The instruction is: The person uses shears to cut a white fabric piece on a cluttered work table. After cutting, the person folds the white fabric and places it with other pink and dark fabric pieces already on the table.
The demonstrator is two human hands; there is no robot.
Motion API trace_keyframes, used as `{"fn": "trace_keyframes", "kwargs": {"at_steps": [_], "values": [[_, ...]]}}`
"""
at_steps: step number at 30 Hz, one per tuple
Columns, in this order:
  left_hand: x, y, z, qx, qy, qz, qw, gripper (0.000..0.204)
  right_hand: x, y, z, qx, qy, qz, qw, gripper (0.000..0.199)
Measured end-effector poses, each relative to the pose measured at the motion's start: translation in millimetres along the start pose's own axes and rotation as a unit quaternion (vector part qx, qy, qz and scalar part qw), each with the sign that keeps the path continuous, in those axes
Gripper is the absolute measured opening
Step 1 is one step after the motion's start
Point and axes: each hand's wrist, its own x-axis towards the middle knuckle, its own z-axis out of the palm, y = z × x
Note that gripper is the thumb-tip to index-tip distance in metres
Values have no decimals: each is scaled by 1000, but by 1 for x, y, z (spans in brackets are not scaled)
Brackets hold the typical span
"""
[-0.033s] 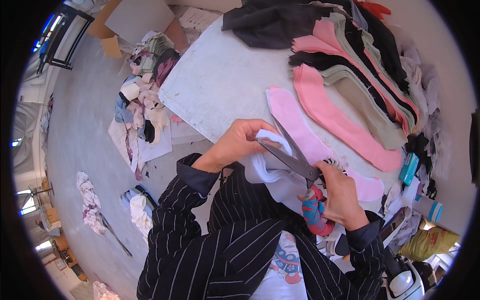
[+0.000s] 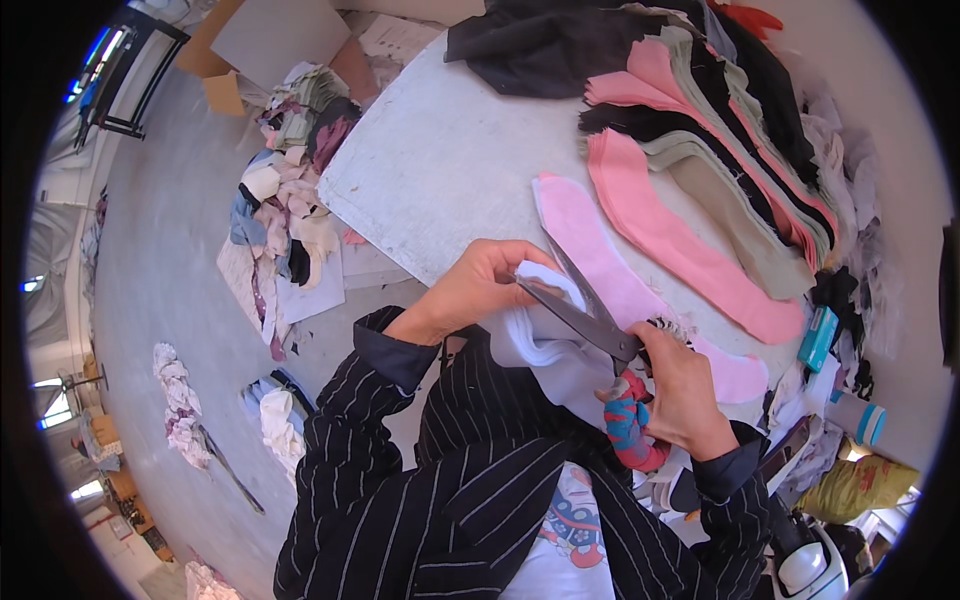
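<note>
My left hand point(image 2: 480, 283) pinches the upper edge of a stack of pale lavender-white fabric pieces point(image 2: 560, 350), which hangs down over my lap. In my right hand point(image 2: 680, 392) is a pair of large dark scissors point(image 2: 585, 322), with one handle loop wrapped in red and blue cloth point(image 2: 626, 420). The blades are spread, and the lower one reaches to the fabric edge beside my left fingertips. Beyond the blades, a curved pile of light pink fabric point(image 2: 590, 228) lies on the table; part of it is hidden behind the scissors and my right hand.
The white table point(image 2: 450, 150) bears coral pink strips point(image 2: 680, 240), grey-green strips point(image 2: 730, 210) and black cloth point(image 2: 530, 50). A small teal box point(image 2: 818, 338) sits by the right edge. Scrap heaps point(image 2: 285, 210) lie on the floor at left, with a cardboard box point(image 2: 225, 90) behind.
</note>
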Motion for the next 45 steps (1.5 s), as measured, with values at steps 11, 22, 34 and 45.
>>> {"fn": "trace_keyframes", "kwargs": {"at_steps": [11, 22, 34, 45], "values": [[-5, 2, 3, -37, -10, 30, 999, 23, 3, -5, 7, 52, 22, -24, 998, 61], [-9, 7, -5, 55, -59, 37, 996, 17, -1, 1, 12, 54, 9, -49, 997, 56], [-8, 8, 8, 37, -82, -37, 995, 19, -16, 24, 27, 143, 8, -54, 988, 55], [-10, 14, 15, 64, -45, -6, 997, 17, -2, -9, 0, 30, -8, -44, 999, 56]]}}
